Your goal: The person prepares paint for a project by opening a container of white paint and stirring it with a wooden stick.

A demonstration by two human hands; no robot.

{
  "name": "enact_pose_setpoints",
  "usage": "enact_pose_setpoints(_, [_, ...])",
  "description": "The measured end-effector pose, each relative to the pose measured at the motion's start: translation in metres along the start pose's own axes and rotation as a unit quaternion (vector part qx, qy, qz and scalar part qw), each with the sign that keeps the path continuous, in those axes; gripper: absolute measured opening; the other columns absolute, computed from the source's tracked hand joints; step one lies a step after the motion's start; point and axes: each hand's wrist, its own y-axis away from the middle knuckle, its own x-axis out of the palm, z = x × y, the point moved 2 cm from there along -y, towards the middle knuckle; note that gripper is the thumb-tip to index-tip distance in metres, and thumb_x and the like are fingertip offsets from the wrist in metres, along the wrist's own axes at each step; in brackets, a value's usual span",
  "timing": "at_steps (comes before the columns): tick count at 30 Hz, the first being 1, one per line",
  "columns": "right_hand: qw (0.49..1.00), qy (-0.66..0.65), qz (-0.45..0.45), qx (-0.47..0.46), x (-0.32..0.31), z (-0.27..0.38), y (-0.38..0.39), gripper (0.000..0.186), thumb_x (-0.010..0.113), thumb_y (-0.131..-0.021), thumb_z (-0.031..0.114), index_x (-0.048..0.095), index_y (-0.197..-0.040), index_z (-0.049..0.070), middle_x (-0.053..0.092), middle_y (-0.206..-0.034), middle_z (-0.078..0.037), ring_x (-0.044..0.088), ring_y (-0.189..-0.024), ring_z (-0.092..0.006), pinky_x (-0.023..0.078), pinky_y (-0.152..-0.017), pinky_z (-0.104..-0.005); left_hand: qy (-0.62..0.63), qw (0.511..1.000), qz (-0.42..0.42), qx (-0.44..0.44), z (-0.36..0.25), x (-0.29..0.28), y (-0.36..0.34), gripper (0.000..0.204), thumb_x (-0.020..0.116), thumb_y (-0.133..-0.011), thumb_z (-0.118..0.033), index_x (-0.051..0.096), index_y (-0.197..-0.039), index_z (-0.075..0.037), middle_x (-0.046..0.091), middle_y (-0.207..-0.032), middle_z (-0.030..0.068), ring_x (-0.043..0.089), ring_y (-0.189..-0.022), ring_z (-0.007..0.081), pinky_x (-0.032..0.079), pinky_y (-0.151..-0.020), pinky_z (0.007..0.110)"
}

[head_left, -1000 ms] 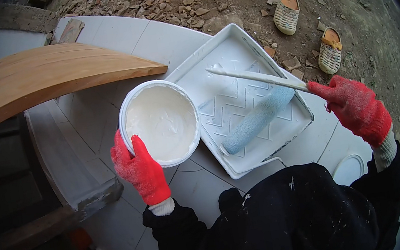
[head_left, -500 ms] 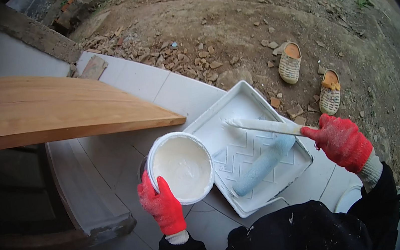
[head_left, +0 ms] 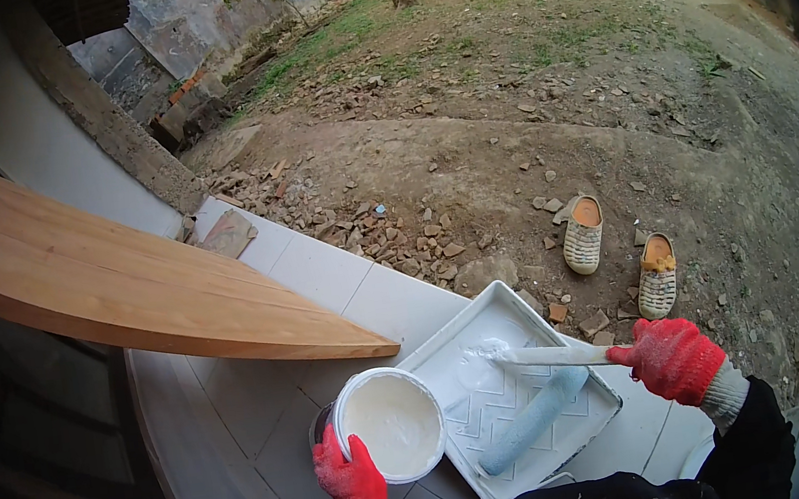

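My left hand (head_left: 353, 483), in a red knit glove, grips the side of a white-rimmed paint bucket (head_left: 440, 418), thumb over the rim. The bucket tilts toward me and holds creamy white paint (head_left: 392, 422). In my red-gloved right hand (head_left: 675, 361) is a flat, paint-coated stick (head_left: 553, 356). Its far end touches a wet patch of white paint (head_left: 481, 368) in the upper part of a white paint tray (head_left: 581, 431). A pale blue roller sleeve (head_left: 533, 422) lies across the tray's ridged bed, below the stick.
A long wooden board (head_left: 151, 277) juts in from the left over the white-tiled floor (head_left: 316, 268). Beyond the tile edge lie broken rubble (head_left: 398, 235) and bare earth. Two beige clogs (head_left: 584, 237) rest on the dirt past the tray.
The view has tilted upward, so everything sits lower and more yard shows. A thick white paint patch now shows under the stick's tip in the tray. Both hands keep their holds.
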Motion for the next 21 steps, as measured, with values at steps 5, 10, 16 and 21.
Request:
enact_pose_setpoints(5, [0.999, -0.044, -0.027, 0.016, -0.016, -0.009, 0.008, 0.026, 0.062, -0.084, 0.02, 0.065, -0.109, 0.023, 0.058, -0.08, -0.009, 0.064, -0.074, -0.0283, 0.049, -0.058, -0.0401, 0.036, 0.998, 0.0, -0.053, -0.012, -0.002, -0.002, 0.036, 0.061, -0.083, -0.007, 0.062, -0.118, 0.001, 0.067, -0.11, 0.0155, 0.056, -0.11, 0.032, 0.039, -0.102, 0.043])
enact_pose_setpoints(10, [0.999, -0.042, -0.008, 0.011, -0.003, -0.005, 0.016, 0.027, 0.062, -0.084, 0.02, 0.065, -0.11, 0.021, 0.058, -0.075, -0.008, 0.064, -0.072, -0.0273, 0.049, -0.058, -0.0388, 0.006, 0.998, 0.017, -0.052, 0.006, -0.005, 0.014, 0.036, 0.06, -0.084, -0.008, 0.063, -0.119, 0.0, 0.068, -0.109, 0.015, 0.056, -0.109, 0.032, 0.038, -0.103, 0.044])
enact_pose_setpoints(16, [0.983, -0.175, 0.062, 0.006, 0.024, -0.01, -0.002, 0.018, 0.055, -0.09, 0.012, 0.064, -0.107, 0.011, 0.066, -0.08, -0.004, 0.066, -0.077, -0.0216, 0.051, -0.064, -0.0357, -0.006, 0.998, 0.029, -0.059, 0.032, 0.011, 0.024, 0.035, 0.059, -0.085, -0.01, 0.063, -0.119, -0.002, 0.068, -0.108, 0.0152, 0.059, -0.105, 0.0329, 0.037, -0.104, 0.044])
enact_pose_setpoints(21, [0.934, -0.342, 0.05, 0.091, 0.035, -0.022, -0.036, 0.044, 0.054, -0.086, 0.001, 0.062, -0.127, 0.015, 0.068, -0.078, -0.003, 0.062, -0.067, -0.0125, 0.049, -0.063, -0.0284, -0.013, 1.0, -0.002, -0.005, 0.039, 0.04, -0.005, 0.034, 0.059, -0.086, -0.01, 0.063, -0.119, -0.001, 0.067, -0.108, 0.0152, 0.059, -0.104, 0.0326, 0.041, -0.1, 0.044])
